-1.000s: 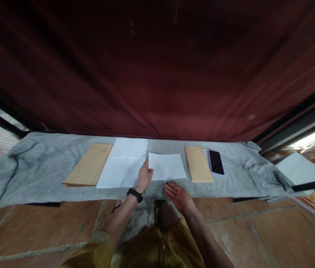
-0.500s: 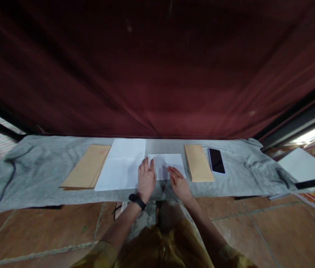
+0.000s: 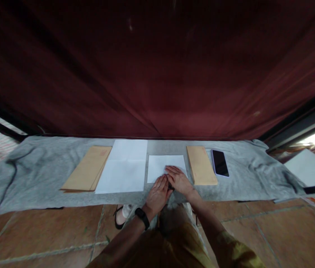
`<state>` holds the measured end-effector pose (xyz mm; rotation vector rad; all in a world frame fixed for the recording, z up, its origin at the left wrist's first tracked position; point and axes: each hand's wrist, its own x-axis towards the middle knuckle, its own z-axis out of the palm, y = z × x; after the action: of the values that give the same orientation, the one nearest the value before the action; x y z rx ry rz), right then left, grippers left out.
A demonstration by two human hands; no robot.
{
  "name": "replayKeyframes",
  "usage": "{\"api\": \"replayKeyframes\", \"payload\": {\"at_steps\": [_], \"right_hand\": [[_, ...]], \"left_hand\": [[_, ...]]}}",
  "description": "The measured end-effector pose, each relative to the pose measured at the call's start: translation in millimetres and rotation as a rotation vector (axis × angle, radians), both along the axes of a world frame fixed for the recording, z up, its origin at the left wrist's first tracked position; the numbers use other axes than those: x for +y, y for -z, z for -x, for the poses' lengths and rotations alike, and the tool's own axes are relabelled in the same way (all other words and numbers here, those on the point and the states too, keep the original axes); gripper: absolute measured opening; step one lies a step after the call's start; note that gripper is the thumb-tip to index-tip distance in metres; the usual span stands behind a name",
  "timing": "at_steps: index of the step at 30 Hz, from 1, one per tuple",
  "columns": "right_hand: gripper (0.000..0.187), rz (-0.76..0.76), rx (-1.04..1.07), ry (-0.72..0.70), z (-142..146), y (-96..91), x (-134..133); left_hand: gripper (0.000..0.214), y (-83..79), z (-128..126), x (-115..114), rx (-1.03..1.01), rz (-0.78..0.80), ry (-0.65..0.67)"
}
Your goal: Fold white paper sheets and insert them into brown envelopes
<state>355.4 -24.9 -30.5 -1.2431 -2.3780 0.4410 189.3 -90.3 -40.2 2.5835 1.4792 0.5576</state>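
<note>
A folded white sheet of paper lies flat on the grey cloth in front of me. My left hand is at its near edge, fingers stretched out and close together, tips on or just at the paper. Over the sheet's near right part rests my right hand, palm down with its fingers extended to the left. The two hands meet at the fingertips and thumbs, and they hide part of the near edge. Neither hand grasps anything that I can see. A black band circles my left wrist.
Left of the folded sheet lie larger white paper with a crease and a stack of brown envelopes. To the right are another brown envelope stack and a phone. A dark red curtain hangs behind the grey cloth.
My left hand has moved right and nearer to me, off the sheet's left side. My right hand has shifted slightly, and the hands now touch. The folded sheet stays in place.
</note>
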Motion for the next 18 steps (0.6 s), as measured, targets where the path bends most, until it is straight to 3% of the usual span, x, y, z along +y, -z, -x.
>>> {"api": "replayKeyframes", "payload": {"at_steps": [11, 18], "right_hand": [[0.041, -0.119, -0.097, 0.108, 16.5, 8.4, 49.1], [0.044, -0.137, -0.143, 0.146, 17.0, 14.0, 42.4]], "left_hand": [[0.048, 2.5, -0.2, -0.7, 0.034, -0.061, 0.004], [0.048, 2.3, -0.4, -0.6, 0.034, -0.059, -0.001]]}}
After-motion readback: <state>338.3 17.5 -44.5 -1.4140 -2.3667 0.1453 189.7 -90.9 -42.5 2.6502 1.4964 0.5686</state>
